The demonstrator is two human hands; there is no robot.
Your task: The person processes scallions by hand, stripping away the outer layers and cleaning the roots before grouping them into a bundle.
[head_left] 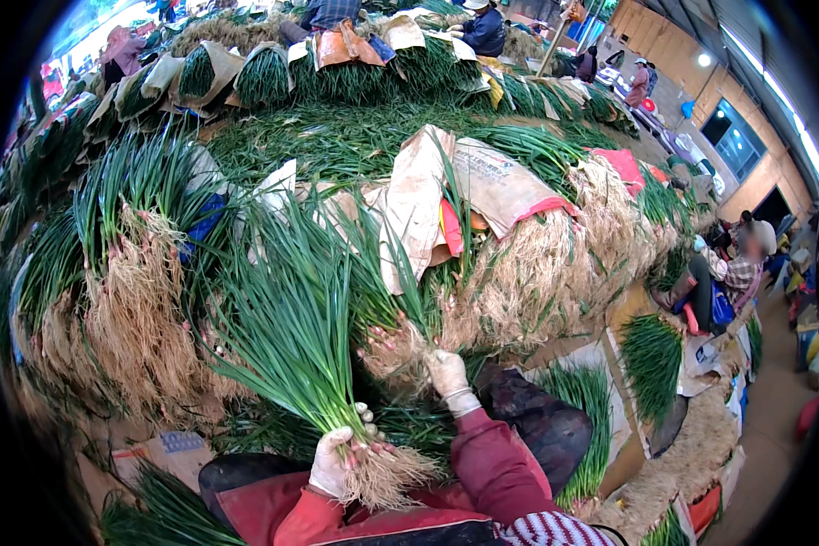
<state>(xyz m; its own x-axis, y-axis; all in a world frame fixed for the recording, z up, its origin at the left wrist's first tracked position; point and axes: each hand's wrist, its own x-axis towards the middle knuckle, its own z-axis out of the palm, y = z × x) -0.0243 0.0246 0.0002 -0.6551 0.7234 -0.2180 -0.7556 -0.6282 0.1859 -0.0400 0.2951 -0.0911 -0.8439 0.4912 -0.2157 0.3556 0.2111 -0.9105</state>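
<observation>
While the left grip (333, 462) is clasping the bunch (332, 364) at seven o'clock, the right grip (449, 374), closure unclear, is touching roots (408, 353) at five; leaves (287, 287) are likely bending easily, bulbs (375, 447) giving firmer hold.

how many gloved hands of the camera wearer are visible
2: the left hand, gripping a green onion bunch near its base, and the right hand, at pale roots farther forward.

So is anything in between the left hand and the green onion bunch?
Only a pale glove. Nothing else visible stands between: the left hand closes right around the green onion bunch, near its dangling roots.
</observation>
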